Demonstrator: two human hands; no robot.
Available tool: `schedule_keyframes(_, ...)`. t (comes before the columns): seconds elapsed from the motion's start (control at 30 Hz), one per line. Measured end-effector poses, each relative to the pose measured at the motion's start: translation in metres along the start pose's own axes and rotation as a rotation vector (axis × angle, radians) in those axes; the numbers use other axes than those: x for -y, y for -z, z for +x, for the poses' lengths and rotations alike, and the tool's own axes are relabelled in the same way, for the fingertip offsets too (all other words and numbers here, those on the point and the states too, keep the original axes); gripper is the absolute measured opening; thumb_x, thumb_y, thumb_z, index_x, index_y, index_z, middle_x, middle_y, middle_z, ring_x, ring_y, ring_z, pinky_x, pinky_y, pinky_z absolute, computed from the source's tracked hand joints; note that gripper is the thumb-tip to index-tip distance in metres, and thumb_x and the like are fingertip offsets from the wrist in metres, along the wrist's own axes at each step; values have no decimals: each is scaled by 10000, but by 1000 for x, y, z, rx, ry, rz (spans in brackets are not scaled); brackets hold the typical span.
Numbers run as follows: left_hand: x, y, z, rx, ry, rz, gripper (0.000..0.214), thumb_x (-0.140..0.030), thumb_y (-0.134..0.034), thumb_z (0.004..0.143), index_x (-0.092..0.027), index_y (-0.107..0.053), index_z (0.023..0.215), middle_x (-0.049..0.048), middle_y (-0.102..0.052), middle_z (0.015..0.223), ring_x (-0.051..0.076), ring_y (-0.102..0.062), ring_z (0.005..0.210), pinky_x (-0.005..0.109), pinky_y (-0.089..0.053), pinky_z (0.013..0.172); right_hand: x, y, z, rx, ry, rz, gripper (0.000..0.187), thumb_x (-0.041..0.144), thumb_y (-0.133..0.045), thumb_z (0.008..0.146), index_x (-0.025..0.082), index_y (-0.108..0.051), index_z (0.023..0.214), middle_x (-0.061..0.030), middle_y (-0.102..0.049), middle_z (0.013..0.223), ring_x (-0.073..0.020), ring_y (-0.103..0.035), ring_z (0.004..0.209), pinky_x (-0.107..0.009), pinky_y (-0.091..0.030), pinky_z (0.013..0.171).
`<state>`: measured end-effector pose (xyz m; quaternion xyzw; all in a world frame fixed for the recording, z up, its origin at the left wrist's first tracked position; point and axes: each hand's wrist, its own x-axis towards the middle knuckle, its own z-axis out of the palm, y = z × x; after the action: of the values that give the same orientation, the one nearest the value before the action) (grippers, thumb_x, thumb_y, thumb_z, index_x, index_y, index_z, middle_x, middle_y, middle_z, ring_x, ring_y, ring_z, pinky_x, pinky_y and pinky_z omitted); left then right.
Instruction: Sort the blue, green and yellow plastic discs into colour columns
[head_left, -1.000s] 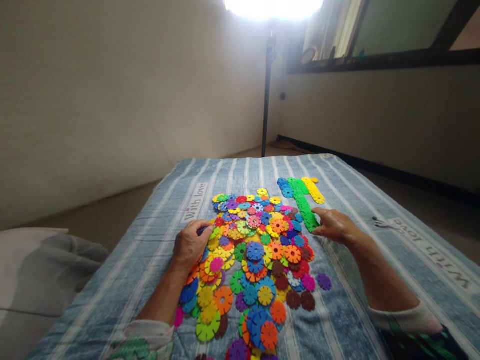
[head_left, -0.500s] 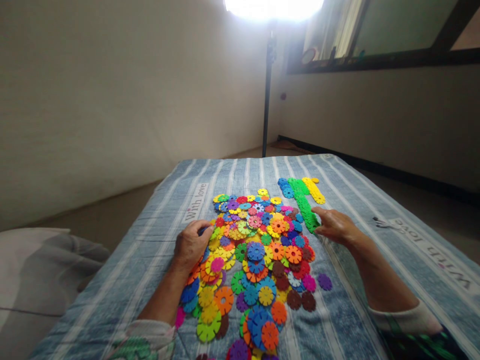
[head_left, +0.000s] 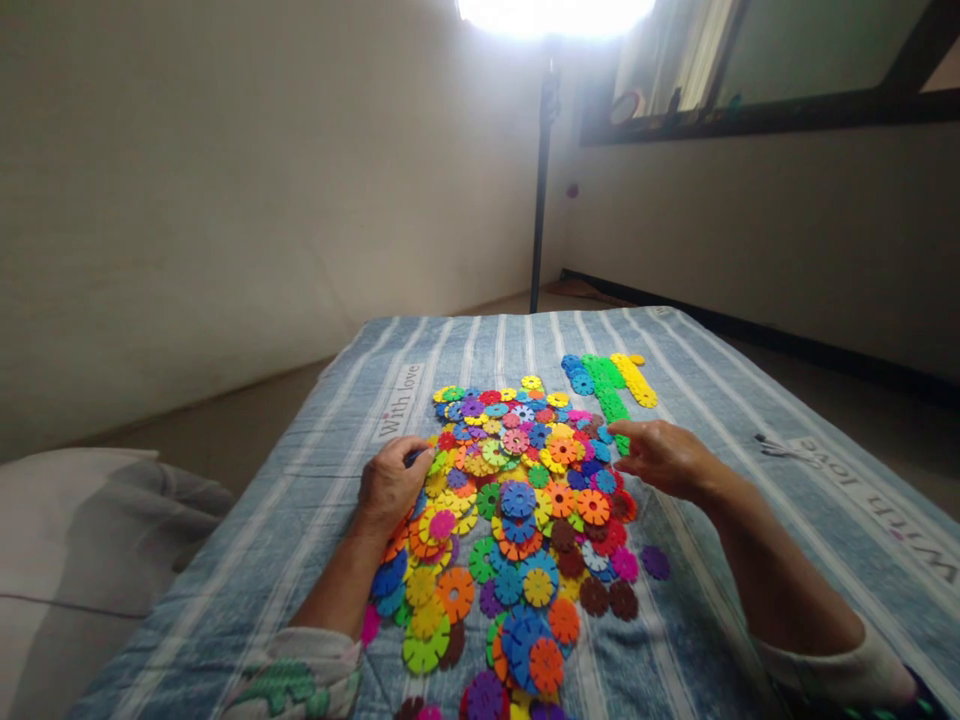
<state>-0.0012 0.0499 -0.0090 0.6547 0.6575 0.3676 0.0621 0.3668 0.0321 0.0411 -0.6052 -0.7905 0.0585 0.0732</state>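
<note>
A heap of flat, notched plastic discs in many colours point(head_left: 517, 500) lies spread on a blue striped bedcover point(head_left: 712, 400). My left hand point(head_left: 390, 485) rests curled on the heap's left edge, fingers closed on a dark blue piece. My right hand point(head_left: 664, 455) hovers at the heap's right edge with the forefinger stretched toward the discs, covering the near end of a row of green discs point(head_left: 609, 390). Beside that row lie a short blue row point(head_left: 577, 375) and a yellow row point(head_left: 636, 380).
A light stand pole point(head_left: 541, 190) rises behind the bed under a bright lamp. A window ledge point(head_left: 750, 110) runs along the right wall. A grey pillow or cushion point(head_left: 82, 540) lies at the left. The bedcover's right side carries printed words.
My right hand has slid left from the green row's end toward the mixed heap. The view has shifted slightly. My left hand stays put.
</note>
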Motion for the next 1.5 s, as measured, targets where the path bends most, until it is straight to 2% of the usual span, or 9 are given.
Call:
schedule_keyframes(0.07, 0, 0, 0, -1, 6, 5, 267, -390, -486, 723, -189, -660, 750, 51, -708, 846, 203, -652, 808, 288, -486, 806, 16, 0, -2, -6, 56, 4, 374, 226, -660, 757, 236, -639, 1130, -31, -684, 758, -166, -607, 670, -253, -352, 572)
schedule_keyframes(0.23, 0, -1, 0, -3, -3, -6, 253, -384, -483, 726, -196, -652, 746, 45, -706, 840, 197, -649, 813, 278, -483, 813, 65, -2, -11, 46, 258, 27, 207, 187, -618, 795, 223, -659, 995, -52, -691, 938, -181, -625, 813, -254, -346, 608)
schedule_keyframes(0.33, 0, -1, -1, -4, -3, -5, 248, -380, -484, 725, -196, -651, 739, 45, -703, 834, 196, -647, 803, 280, -484, 801, 80, -4, -16, 84, 321, -4, 181, 160, -564, 823, 219, -647, 973, -47, -684, 942, -167, -621, 794, -252, -319, 581)
schedule_keyframes(0.57, 1, -1, 0, 2, -9, -12, 241, -379, -491, 729, -196, -648, 735, 41, -696, 817, 189, -642, 793, 275, -486, 780, 83, -11, -11, 45, 185, -125, 112, 232, -519, 883, 206, -624, 913, -43, -654, 863, -158, -599, 714, -262, -250, 530)
schedule_keyframes(0.7, -1, 0, -1, -3, -7, -6, 231, -375, -496, 730, -200, -647, 735, 41, -699, 825, 188, -640, 796, 279, -484, 789, 92, -28, -6, -97, 245, -140, 141, 213, -480, 915, 200, -620, 904, -56, -620, 868, -170, -566, 744, -271, -294, 576)
schedule_keyframes(0.8, -2, 0, -1, -1, -9, -8, 232, -372, -494, 733, -197, -646, 735, 45, -700, 828, 191, -641, 808, 282, -483, 806, 96, -41, -2, -201, 316, -133, 91, 224, -529, 894, 191, -614, 896, -78, -603, 905, -211, -539, 845, -295, -350, 666)
schedule_keyframes(1.03, -4, 1, -1, -12, -11, -7, 228, -361, -492, 726, -194, -647, 717, 44, -698, 800, 190, -642, 781, 278, -491, 785, 91, -54, 4, -292, 354, -54, 44, 202, -566, 858, 180, -604, 851, -114, -588, 993, -256, -480, 1008, -356, -407, 815)
schedule_keyframes(1.3, -4, 2, -2, -18, -20, -14, 236, -358, -493, 724, -191, -659, 710, 50, -706, 813, 199, -650, 795, 287, -488, 774, 91, -60, 6, -308, 390, 83, 57, 123, -547, 826, 162, -587, 815, -95, -595, 928, -222, -496, 938, -342, -418, 831)
schedule_keyframes(1.5, -4, 2, -4, -23, -11, -47, 237, -372, -511, 733, -189, -659, 709, 45, -709, 786, 190, -650, 767, 271, -499, 741, 92, -63, 5, -379, 446, 197, 136, 78, -504, 827, 178, -561, 754, -67, -598, 844, -188, -505, 827, -304, -406, 752)
